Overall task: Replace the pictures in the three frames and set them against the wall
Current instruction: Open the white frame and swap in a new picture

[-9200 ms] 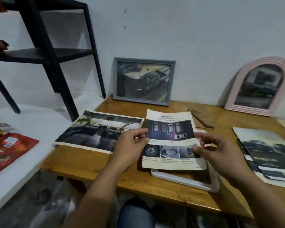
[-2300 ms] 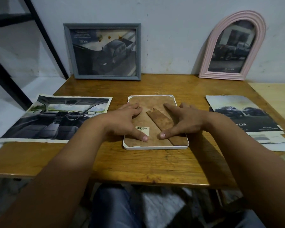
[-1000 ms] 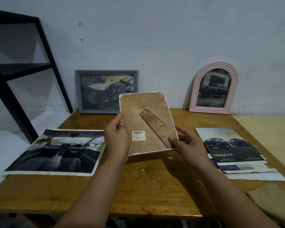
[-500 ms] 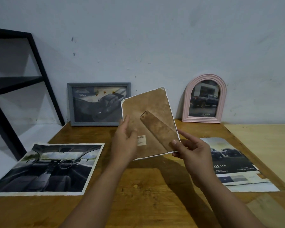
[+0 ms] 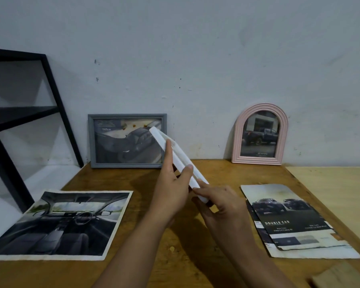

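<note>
- Nearest you, a tan wooden block (image 5: 341, 277) sits at the bottom right corner of the brown wooden surface (image 5: 146, 267).
- To your left lies a large print of a car interior (image 5: 56, 223); to your right, a stack of car brochure pages (image 5: 289, 221) reading "DOUBLE CAB".
- Between them, your left hand (image 5: 170, 192) and right hand (image 5: 220, 206) hold the white rectangular picture frame (image 5: 179, 161) edge-on above the surface, tilted up to the left. Your left grip pinches its long edge between thumb and fingers; your right grip clasps its lower end.
- The frame's upper end covers part of the grey rectangular frame (image 5: 127, 140) leaning on the pale wall (image 5: 195, 59).
- The pink arched frame (image 5: 260, 136) leans there too, well right.
- A black metal shelf (image 5: 21, 109) stands far left.
</note>
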